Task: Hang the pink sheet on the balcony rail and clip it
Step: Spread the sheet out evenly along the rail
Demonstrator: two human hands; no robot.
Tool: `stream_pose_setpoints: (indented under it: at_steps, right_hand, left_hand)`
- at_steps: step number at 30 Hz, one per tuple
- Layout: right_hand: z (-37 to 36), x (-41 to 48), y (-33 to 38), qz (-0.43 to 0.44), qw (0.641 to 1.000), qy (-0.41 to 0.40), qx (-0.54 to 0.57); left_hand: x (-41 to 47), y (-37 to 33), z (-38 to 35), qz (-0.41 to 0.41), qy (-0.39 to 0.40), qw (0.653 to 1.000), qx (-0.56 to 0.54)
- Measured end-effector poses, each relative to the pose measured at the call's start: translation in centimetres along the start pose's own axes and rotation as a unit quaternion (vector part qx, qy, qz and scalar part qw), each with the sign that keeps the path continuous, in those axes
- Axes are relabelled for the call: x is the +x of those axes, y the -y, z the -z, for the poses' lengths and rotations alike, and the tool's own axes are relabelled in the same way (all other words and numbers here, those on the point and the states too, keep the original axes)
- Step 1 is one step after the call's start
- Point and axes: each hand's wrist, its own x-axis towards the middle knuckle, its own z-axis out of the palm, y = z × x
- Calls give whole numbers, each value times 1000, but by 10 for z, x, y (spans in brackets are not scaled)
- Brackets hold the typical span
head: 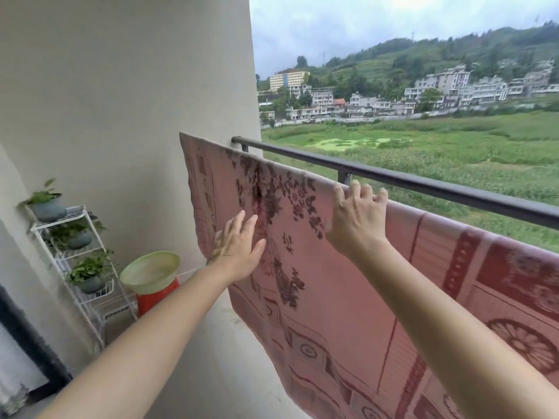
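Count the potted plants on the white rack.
3: top plant, middle plant, bottom plant, one on each shelf of the rack by the wall. None seems hidden.

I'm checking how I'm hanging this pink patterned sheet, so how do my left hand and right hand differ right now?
The left hand sits lower, on the hanging face of the pink patterned sheet. The right hand is higher, at its top fold. The left hand's fingers are straight and spread, pressed flat. The right hand's fingers bend over the top edge. Both hands touch the sheet with bare arms stretched forward.
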Motion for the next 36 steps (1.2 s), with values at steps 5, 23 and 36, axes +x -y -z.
stream_pose_setpoints:
  at_steps: [5,23,36]
  right_hand:
    - [-27,101,66,4,999,9,46]
    - [-73,228,187,-94,993,-55,-49]
    - [-88,232,221,-225,959,-102,-141]
  left_hand:
    - [108,52,-5,-12,11,1000,18]
    - [401,156,-61,-343,-148,920,-122]
    - [482,221,-83,-390,-222,873,-189]
